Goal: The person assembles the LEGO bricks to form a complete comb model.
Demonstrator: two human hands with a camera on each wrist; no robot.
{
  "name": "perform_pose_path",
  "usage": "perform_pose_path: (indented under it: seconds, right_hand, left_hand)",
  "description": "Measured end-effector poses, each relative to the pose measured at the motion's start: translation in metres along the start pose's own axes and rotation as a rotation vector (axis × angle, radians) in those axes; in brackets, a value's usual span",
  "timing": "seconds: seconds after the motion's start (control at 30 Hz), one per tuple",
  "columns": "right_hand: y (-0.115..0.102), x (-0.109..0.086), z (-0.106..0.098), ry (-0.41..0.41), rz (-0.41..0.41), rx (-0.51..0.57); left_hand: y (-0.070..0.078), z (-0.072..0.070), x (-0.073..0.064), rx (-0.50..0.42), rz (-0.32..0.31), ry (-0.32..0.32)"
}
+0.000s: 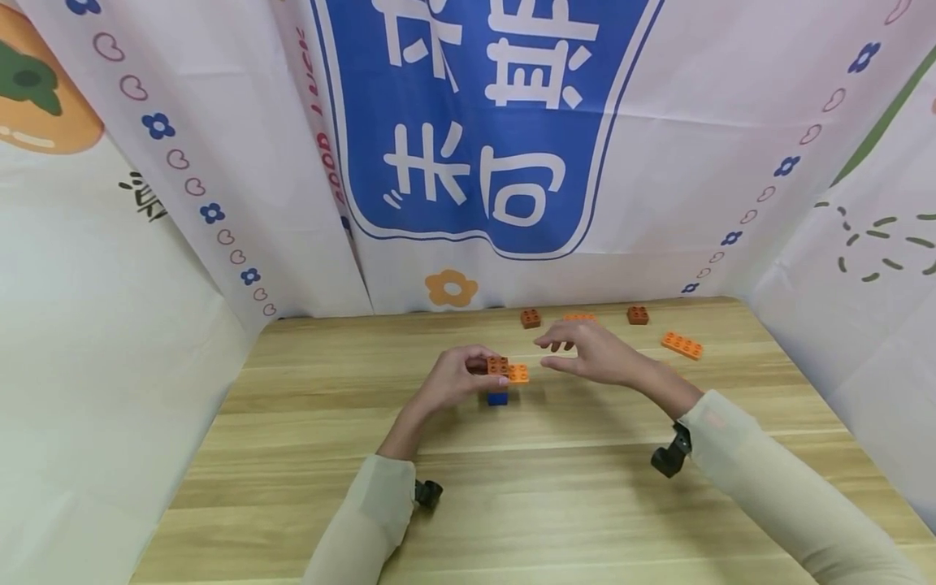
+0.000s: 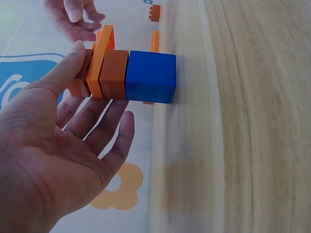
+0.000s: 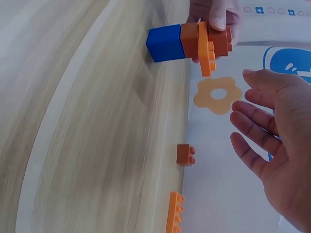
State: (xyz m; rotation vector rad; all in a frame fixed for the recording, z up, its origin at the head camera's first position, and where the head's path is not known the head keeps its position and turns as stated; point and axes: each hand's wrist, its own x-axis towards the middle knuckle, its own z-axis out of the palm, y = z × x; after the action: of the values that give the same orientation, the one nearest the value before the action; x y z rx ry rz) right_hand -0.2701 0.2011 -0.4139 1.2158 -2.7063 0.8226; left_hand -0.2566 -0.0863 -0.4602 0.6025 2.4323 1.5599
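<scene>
My left hand holds the upper part of a small stack of toy building bricks, thumb on one side and fingers on the other. A blue brick forms the bottom of the stack, with a brown brick on it. Above that lies a flat orange plate, its studded end jutting out to the right in the head view. Another brown brick tops the stack. To the right of it, my right hand hovers over the table with fingers loosely bent and nothing in them.
Along the back of the wooden table lie a brown brick, a second brown brick and an orange plate. Another orange plate is partly hidden behind the right hand. A printed cloth hangs behind the table.
</scene>
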Motion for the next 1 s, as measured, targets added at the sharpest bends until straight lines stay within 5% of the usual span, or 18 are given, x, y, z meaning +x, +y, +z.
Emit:
perform_pose_path:
  seconds: [1.0]
  right_hand:
    - [0.041, -0.052, -0.016, -0.045, 0.173, -0.022]
  left_hand:
    - [-0.001, 0.001, -0.003, 0.010, -0.014, 0.044]
